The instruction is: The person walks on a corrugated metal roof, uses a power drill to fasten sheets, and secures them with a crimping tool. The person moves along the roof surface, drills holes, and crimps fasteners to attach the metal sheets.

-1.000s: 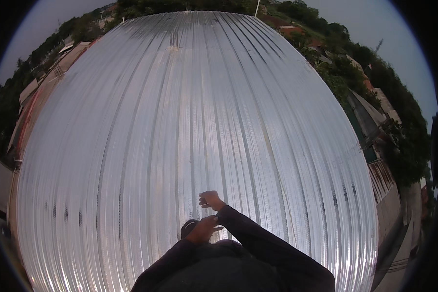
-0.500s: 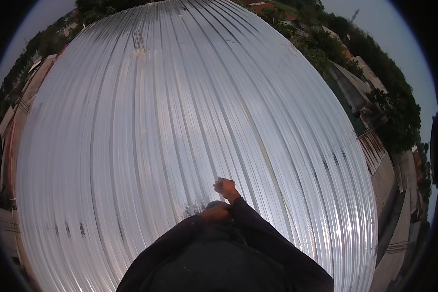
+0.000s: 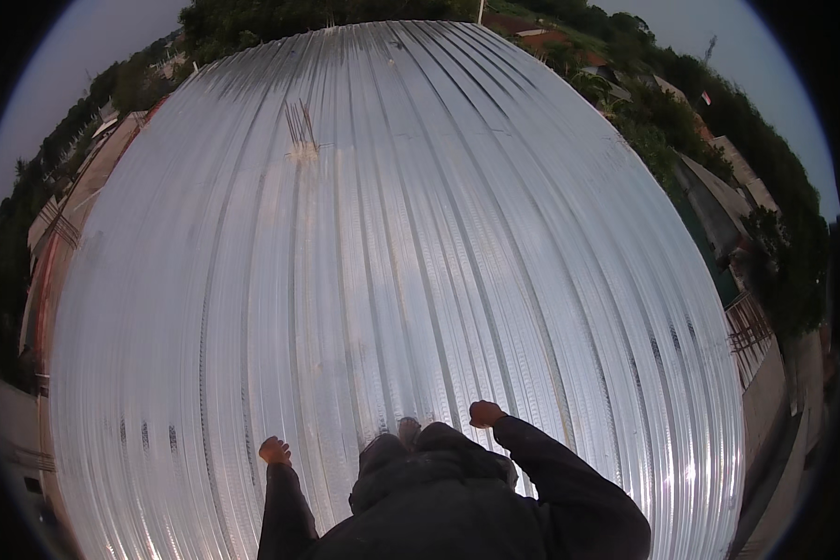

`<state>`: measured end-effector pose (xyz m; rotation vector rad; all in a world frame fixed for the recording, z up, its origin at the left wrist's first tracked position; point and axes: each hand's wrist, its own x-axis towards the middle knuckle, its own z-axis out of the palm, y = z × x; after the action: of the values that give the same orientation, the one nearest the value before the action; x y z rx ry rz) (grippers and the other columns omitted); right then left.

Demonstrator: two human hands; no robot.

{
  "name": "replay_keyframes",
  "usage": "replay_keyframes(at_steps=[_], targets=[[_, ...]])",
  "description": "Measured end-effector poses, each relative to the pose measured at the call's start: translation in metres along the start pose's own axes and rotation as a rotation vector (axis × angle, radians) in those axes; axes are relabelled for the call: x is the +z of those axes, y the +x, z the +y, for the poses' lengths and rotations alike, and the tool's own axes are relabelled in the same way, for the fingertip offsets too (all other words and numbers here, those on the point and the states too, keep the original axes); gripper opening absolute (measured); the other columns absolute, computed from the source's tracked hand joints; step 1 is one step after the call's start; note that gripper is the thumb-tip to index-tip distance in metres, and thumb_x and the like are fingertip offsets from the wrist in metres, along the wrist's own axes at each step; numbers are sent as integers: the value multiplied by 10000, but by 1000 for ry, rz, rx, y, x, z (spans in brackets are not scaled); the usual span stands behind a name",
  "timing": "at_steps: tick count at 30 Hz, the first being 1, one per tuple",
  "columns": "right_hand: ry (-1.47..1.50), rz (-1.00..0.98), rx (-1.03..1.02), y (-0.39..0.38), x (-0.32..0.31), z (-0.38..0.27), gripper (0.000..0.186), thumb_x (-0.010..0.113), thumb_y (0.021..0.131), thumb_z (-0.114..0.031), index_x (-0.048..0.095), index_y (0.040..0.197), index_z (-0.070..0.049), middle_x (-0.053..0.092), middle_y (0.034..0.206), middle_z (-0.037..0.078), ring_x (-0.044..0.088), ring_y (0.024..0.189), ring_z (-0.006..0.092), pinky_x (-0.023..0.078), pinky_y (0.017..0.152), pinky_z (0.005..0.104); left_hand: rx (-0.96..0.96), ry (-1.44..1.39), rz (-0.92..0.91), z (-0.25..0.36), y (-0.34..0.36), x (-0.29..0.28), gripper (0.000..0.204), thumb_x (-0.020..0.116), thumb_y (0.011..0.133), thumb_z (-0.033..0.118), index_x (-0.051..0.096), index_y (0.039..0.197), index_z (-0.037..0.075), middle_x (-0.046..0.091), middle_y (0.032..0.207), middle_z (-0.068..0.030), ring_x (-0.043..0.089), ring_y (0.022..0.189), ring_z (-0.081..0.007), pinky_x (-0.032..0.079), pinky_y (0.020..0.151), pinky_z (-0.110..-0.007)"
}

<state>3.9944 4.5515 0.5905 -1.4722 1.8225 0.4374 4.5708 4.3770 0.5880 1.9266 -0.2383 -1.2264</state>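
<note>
My left hand (image 3: 274, 451) is held out to the left of my body, above the ribbed silver metal decking (image 3: 364, 280). Its fingers look curled in, with nothing visible in them. Off to the right, my right hand (image 3: 486, 413) is closed in a loose fist, and no object shows in it either. Both arms are in dark sleeves and spread apart. Between the hands, my bent knees and a foot (image 3: 409, 429) show over the metal sheets.
A cluster of thin upright rods (image 3: 301, 129) sticks up through the decking farther ahead. The decking's right edge (image 3: 663, 187) drops toward neighbouring roofs and trees (image 3: 765, 140). More rods (image 3: 61, 227) stand beyond the left edge. Small dark slots (image 3: 147, 435) mark the sheets.
My hands, close together in front of my body before, have moved apart to the left and right. The right hand has closed. The view has tilted up, showing more of the far edge.
</note>
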Motion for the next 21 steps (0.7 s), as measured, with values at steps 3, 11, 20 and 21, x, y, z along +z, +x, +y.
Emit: replay_keyframes(at_steps=[3,11,20,21], targets=[[39,308,-165,111,-152,7,261,649,815,-263,711,910,-29,713,977,215,681,965,389,546,836,497,9,-30,78,55,59,-7,324,551,902,203,571,1180,37,623,1006,-131,632,760,-280,493,633,-432],[567,642,-183,359,-432,-8,298,685,843,-328,736,955,-56,719,1004,181,672,990,377,532,876,473,-220,676,-393,112,108,261,155,610,901,174,622,1019,74,610,813,-72,589,628,-202,435,537,-343],[403,71,276,498,-507,122,295,674,797,-279,732,824,9,735,805,178,733,786,312,584,743,440,796,937,-962,356,168,713,227,662,899,156,645,1077,17,692,883,-84,698,745,-202,533,638,-326],[501,-80,298,503,-528,118,291,675,806,-274,729,819,12,731,755,164,733,721,299,588,723,437,329,609,-782,408,153,758,216,646,891,122,645,1085,26,688,878,-93,699,727,-195,520,615,-301]])
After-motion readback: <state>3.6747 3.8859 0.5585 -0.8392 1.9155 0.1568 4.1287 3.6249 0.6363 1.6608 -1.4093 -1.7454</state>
